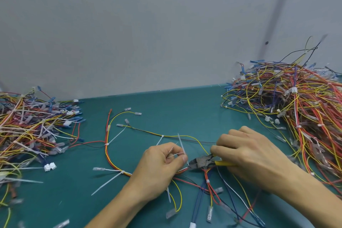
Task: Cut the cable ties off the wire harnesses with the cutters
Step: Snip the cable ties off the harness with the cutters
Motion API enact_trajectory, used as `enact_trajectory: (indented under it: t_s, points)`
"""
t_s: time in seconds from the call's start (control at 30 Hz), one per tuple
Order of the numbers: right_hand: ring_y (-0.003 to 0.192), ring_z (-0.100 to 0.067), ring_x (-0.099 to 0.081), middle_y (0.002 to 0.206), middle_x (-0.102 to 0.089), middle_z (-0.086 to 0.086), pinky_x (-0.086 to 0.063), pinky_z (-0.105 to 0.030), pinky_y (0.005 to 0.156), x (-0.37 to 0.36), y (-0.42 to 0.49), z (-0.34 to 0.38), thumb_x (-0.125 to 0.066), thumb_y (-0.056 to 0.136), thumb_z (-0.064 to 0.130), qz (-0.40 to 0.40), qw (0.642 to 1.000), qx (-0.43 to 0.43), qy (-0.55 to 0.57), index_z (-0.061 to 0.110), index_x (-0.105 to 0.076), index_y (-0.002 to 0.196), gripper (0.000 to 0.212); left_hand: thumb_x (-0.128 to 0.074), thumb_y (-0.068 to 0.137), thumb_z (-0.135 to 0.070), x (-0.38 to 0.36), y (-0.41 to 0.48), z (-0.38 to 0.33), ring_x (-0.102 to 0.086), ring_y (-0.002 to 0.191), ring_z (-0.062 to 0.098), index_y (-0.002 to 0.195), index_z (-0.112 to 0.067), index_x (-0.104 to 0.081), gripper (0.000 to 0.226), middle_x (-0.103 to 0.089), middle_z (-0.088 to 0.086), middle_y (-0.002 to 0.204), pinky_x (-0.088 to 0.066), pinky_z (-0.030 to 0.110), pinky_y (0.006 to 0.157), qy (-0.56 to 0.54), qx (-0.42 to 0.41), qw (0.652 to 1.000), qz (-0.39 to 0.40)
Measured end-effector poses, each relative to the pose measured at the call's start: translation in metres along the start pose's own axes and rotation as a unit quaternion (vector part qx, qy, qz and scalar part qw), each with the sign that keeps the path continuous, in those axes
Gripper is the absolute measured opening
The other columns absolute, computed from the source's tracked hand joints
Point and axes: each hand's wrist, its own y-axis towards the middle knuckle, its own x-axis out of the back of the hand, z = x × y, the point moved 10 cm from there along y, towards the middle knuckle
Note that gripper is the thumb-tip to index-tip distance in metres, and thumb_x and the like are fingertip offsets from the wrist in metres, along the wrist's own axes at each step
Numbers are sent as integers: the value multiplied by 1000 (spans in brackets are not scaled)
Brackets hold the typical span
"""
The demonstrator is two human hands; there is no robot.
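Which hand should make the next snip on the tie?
Right. The right hand already holds the cutters, their tip at the cable tie that the left hand pinches.

The surface [185,109] lies bare along the middle of its far edge, an open lane between two wire heaps. The left heap [31,129] crowds the left edge, the taller right heap [296,102] fills the far right corner, and a spread harness [114,155] with loose cable ties [106,184] clutters the near middle.

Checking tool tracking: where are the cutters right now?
Head view, lower centre-right: the cutters are in the right hand, yellow handles under its fingers, tips pointing left at the wire bundle held by the left hand, above the green table.
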Motion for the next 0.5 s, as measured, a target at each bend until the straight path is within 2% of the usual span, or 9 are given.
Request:
enact_trajectory:
  t_s: [0.13, 0.33, 0.43, 0.5]
  points:
    - [60, -18, -55, 74, -61, 11, -43, -28, 48, -2, -1, 0, -83, 58, 15, 4, 1000, -8, 13, 26, -67, 80, 29, -65, 87, -25, 0, 0, -1, -24, 48, 9, 72, -26, -63, 15, -28, -8, 45, -22, 21, 48, -1, 2, 1000, -4]
    - [59, -18, -55, 70, -59, 11, -41, -27, 42, -6, -1, -1, -79, 62, 21, 28, 999, -35, 31, 25, -65, 78, 21, -64, 87, -21, 3, 0, 2, -24, 50, 10, 70, -24, -62, 18, -27, -11, 48, -21, 21, 48, -33, 23, 999, -10]
    - [60, -20, -58, 71, -58, 9, -41, -29, 41, -3, -1, -4, -80, 61, 20, 21, 997, -56, 44, 24, -66, 81, 25, -63, 86, -14, 8, 1, 7, -27, 51, 13, 64, -24, -59, 25, -34, -5, 52, -23, 22, 49, -98, 63, 993, -24]
    - [63, -22, -60, 75, -60, 7, -43, -30, 42, 0, -2, -8, -81, 60, 18, 15, 996, -76, 52, 23, -67, 86, 29, -58, 76, -12, 12, 1, 12, -30, 52, 17, 59, -24, -51, 22, -37, 1, 54, -24, 26, 50, -214, 105, 970, -41]
